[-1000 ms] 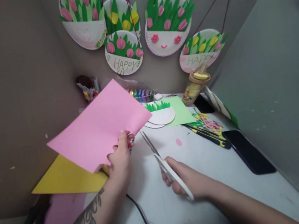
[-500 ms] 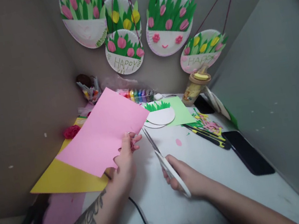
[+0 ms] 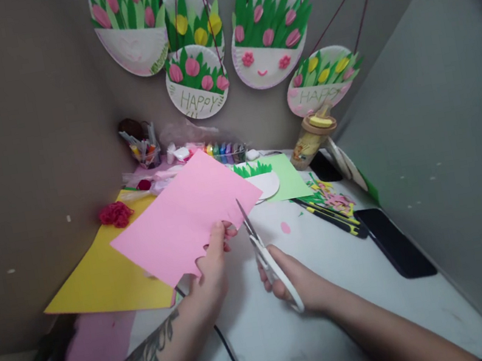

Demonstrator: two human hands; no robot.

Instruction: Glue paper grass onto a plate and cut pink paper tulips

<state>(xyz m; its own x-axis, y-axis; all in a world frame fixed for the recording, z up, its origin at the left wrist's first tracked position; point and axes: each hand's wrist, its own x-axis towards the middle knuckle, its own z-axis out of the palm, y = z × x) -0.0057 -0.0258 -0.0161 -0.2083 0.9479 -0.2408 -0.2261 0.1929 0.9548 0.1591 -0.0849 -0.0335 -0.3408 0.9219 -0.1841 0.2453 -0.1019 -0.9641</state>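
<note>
The left hand (image 3: pixel 211 265) is pinching the pink sheet (image 3: pixel 186 211), which is spreading beyond that grip and (sitting farther right than half a second ago) is visually overlapping the scissors (image 3: pixel 278 271) the right hand (image 3: pixel 301 279) is clasping just beside.

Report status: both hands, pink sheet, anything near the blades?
Left hand gripping pink sheet, near edge notched. Right hand holding white-handled scissors, blades at sheet's edge. Left fingertips close to blades.

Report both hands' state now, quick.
Left hand: closed, holding the pink paper sheet near its notched edge.
Right hand: closed, holding the white-handled scissors.
</note>
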